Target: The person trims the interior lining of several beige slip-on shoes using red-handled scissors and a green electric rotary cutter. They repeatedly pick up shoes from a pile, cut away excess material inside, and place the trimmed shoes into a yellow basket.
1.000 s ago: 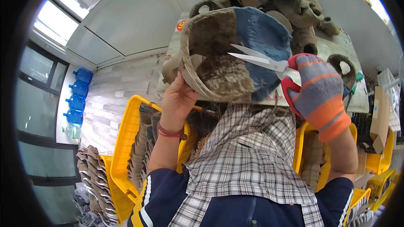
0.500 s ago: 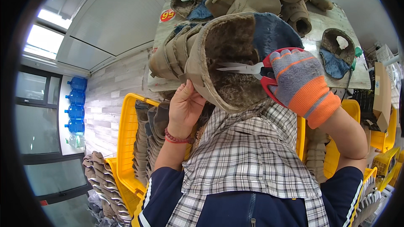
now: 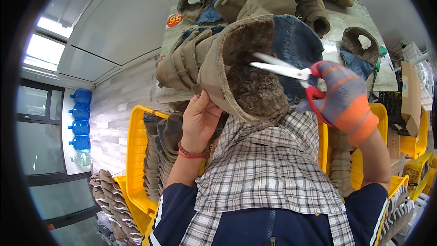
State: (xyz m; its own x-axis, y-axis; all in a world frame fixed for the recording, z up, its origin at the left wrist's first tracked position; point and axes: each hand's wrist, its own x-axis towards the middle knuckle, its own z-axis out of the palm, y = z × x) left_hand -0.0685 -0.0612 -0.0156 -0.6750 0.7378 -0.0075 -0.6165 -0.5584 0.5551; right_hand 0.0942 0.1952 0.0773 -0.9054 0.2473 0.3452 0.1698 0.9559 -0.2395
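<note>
Blue jugs (image 3: 81, 119) are standing in a row at far left, with floor (image 3: 109, 130) stretching between them and a yellow crate (image 3: 135, 155). A tan stack (image 3: 178, 66) is lying along the left of the table (image 3: 388, 80). The bare left hand (image 3: 200, 117) is pinching the near left side of the upper (image 3: 255, 92), thumb and fingers pressing together. The upper is sitting above the table's near edge, just beside the stack, its fleecy mouth facing the person. The scissors (image 3: 291, 72) are pointing left across that mouth, blades parting; whether they are touching fleece, one cannot tell. The gloved right hand (image 3: 344, 93) is curling its fingers around the red handles; blur is hiding the fingertips. Bare tabletop is showing beyond it, around another upper (image 3: 353, 57). A box (image 3: 409, 95) is flanking the table's right edge.
</note>
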